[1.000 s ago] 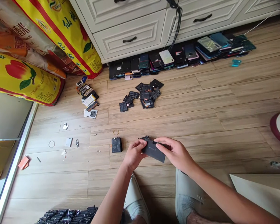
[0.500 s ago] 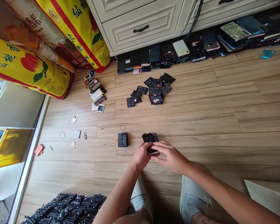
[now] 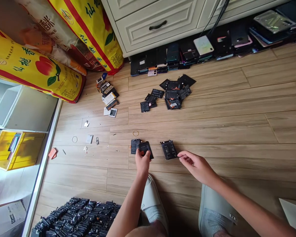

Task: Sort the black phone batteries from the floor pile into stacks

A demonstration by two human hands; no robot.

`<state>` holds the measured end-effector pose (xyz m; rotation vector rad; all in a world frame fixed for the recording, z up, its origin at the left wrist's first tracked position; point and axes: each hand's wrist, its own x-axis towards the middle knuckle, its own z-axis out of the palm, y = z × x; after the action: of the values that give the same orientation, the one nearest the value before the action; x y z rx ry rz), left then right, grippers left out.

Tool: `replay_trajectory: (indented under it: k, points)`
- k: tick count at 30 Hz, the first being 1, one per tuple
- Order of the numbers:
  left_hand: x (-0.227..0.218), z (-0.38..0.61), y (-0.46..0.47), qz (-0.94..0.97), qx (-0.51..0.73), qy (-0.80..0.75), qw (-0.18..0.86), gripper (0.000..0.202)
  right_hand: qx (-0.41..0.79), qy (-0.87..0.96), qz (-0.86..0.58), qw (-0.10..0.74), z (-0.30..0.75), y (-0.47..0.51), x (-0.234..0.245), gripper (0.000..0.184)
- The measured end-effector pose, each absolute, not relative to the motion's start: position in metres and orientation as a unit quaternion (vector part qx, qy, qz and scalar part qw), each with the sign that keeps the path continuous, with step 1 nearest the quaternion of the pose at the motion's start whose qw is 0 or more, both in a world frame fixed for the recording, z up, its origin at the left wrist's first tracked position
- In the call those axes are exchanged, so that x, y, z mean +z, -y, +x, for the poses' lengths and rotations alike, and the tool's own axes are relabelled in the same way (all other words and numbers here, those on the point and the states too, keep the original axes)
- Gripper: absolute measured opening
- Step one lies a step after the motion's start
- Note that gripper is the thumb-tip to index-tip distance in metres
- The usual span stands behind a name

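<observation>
The left hand [image 3: 143,161] pinches a black phone battery [image 3: 146,148] between thumb and fingers at its lower edge, with the battery's left side lying over a second battery [image 3: 135,146] on the wood-look plank floor [image 3: 224,131] (the fingers hide part of the contact, so how hard it clenches cannot be told). The right hand [image 3: 197,166] is released and holds nothing, its fingers loosely curled just beside a third battery [image 3: 169,149], which lies flat and untouched. These three sit close in front of the person, probably because that spot is within easy reach of both hands, and a thin rubber band [image 3: 135,133] lies just beyond them. Farther out on the floor is a loose pile of black batteries [image 3: 175,97], overlapping at odd angles as if dropped there rather than arranged. To its left is a small heap of cards and labels [image 3: 108,98], kept apart from it. Stacked smartphones [image 3: 172,56] line the foot of a white drawer cabinet [image 3: 158,28], tucked against it and out of the working area. In the floor's near left corner, a dense bank of batteries [image 3: 76,214] stands packed in tight rows, which saves floor space, while yellow printed sacks [image 3: 34,69] slump in the far left corner.
</observation>
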<state>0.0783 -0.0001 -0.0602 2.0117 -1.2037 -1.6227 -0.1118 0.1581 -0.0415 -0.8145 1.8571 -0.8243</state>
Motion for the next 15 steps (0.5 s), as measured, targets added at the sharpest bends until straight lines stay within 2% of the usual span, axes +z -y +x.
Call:
replay_trajectory:
  k: [5, 8, 15]
  points:
    - [-0.071, 0.104, 0.026, 0.729, -0.357, 0.577, 0.090, 0.049, -0.308, -0.756, -0.319, 0.481, -0.113, -0.165, -0.047, 0.032]
    - [-0.072, 0.111, 0.038, 0.712, -0.257, 0.652, 0.042, 0.048, -0.298, -0.756, -0.323, 0.486, -0.114, -0.165, -0.047, 0.032]
    - [-0.067, 0.108, 0.050, 0.666, -0.163, 0.717, -0.127, 0.045, -0.306, -0.753, -0.336, 0.476, -0.117, -0.162, -0.046, 0.029]
